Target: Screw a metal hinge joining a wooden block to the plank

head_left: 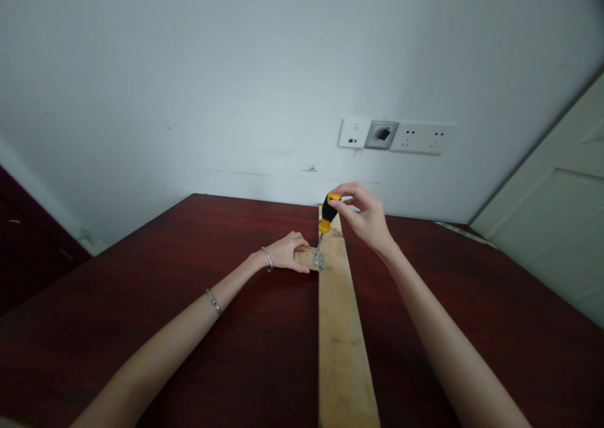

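A yellow and black screwdriver [331, 209] is pinched at the top of its handle by my right hand [362, 217]. It leans a little, and its shaft points down at a small metal hinge [319, 260]. That hinge lies across the joint between a long wooden plank [340, 327] and a short wooden block [306, 257]. My left hand [286, 252] grips the block, thumb on the near side and fingers on the far side. Whether the screwdriver's tip sits in a screw is too small to tell.
The plank runs along a dark red table [226, 352] toward the white wall [212, 88]. Wall sockets [422, 138] and a switch plate [381, 135] are above the table's back edge. A pale panelled door [557, 201] stands at the right.
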`<action>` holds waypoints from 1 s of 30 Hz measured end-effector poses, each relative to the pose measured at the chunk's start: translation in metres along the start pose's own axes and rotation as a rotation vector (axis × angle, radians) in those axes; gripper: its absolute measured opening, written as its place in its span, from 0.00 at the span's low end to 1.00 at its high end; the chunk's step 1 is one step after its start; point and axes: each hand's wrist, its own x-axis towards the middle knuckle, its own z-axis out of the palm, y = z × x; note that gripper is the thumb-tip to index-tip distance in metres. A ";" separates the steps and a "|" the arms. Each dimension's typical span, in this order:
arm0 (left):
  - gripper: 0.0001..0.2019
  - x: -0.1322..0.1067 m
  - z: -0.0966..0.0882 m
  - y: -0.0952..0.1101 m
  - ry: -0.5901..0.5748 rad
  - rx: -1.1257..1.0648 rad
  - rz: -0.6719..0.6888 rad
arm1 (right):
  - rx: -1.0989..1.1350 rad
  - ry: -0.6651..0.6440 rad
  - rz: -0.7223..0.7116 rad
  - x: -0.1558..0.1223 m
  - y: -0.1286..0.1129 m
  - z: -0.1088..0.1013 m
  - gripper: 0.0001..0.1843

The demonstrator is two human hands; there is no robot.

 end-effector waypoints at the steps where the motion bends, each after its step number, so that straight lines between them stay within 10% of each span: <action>1: 0.31 0.000 0.000 0.000 0.000 -0.001 -0.001 | 0.003 -0.001 -0.002 0.000 -0.001 0.001 0.06; 30: 0.32 0.000 0.006 -0.004 0.015 -0.043 -0.019 | 0.059 -0.106 0.028 -0.010 0.007 0.007 0.20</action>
